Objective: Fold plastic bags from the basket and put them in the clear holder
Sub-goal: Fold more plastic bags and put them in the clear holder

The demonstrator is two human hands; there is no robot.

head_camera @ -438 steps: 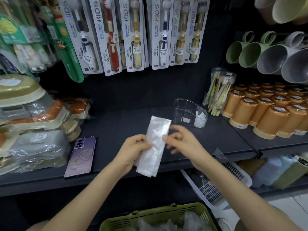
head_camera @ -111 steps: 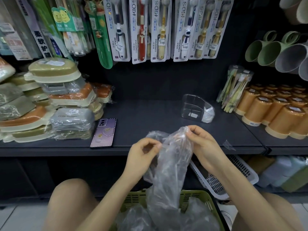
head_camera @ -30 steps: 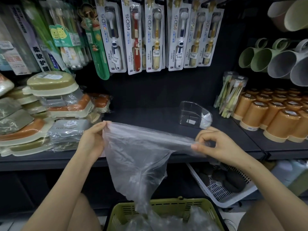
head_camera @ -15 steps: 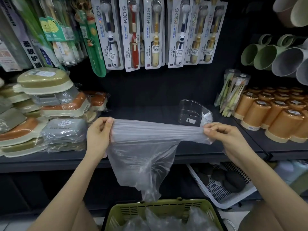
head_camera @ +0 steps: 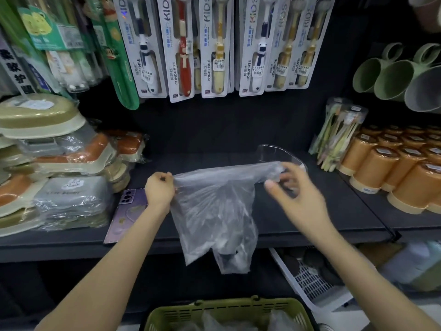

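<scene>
We see the left hand (head_camera: 159, 189) just left of the frame's centre, curled into a fist round the upper left corner of a clear plastic bag (head_camera: 214, 206); the right hand (head_camera: 296, 197) sits right of centre, blurred, its fingers (head_camera: 287, 167) reaching to the bag's bunched right end while the thumb points left just below it; we cannot tell whether that hand pinches the plastic or only touches it.

The bag's top edge runs nearly level between the two hands; the rest of it hangs loose and wrinkled in front of the dark shelf (head_camera: 310, 225), its lowest corner dangling below the shelf's front lip, well above the green basket (head_camera: 226, 311) at the bottom edge of the frame; more crumpled plastic shows inside that basket.

The clear holder (head_camera: 269, 151) stands on the shelf just behind the bag's right end, partly hidden by the right hand.

A purple phone (head_camera: 128, 211) lies flat on the shelf beside the left wrist; wrapped soap dishes (head_camera: 59, 163) are stacked at the left; carded toothbrushes (head_camera: 210, 44) hang across the top; orange cups (head_camera: 393, 168) crowd the right side, with green mugs (head_camera: 386, 75) above them; a white basket (head_camera: 307, 280) sits lower right, under the shelf.
</scene>
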